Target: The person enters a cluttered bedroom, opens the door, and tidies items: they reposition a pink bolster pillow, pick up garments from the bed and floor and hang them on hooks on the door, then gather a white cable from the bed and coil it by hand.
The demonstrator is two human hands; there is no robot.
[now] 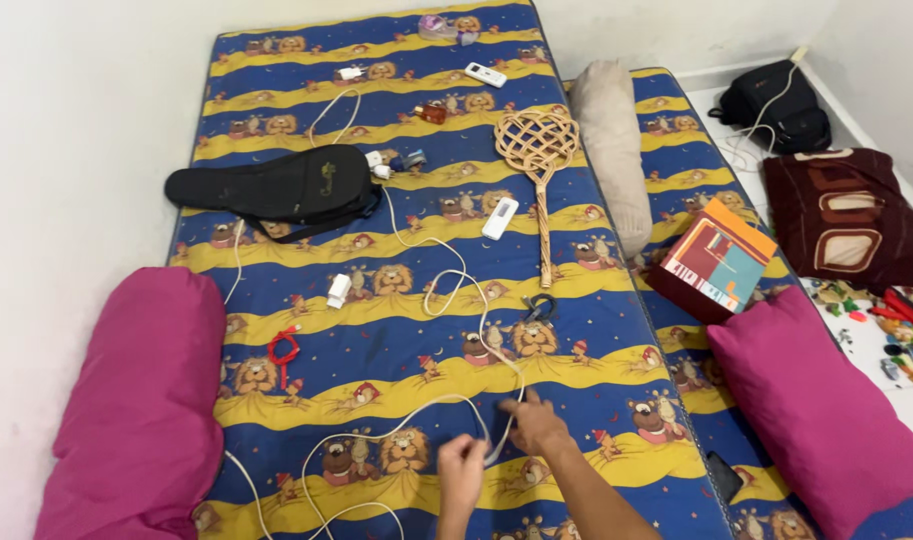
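White cable [446, 270] snakes lengthwise down the mattress [576, 330], from the black case [276, 187] toward the near edge. Its lower loop passes between both hands: the left hand [461, 470] and the right hand [533, 422] each pinch it with closed fingers. Magenta pillows [141, 400] flank the patterned mattress beside a white wall.

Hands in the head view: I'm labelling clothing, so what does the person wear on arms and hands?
Nothing shows: the left hand and right hand are bare, without gloves, rings, a watch or bracelet in view. Both forearms are uncovered to the picture's edge; no sleeve shows.
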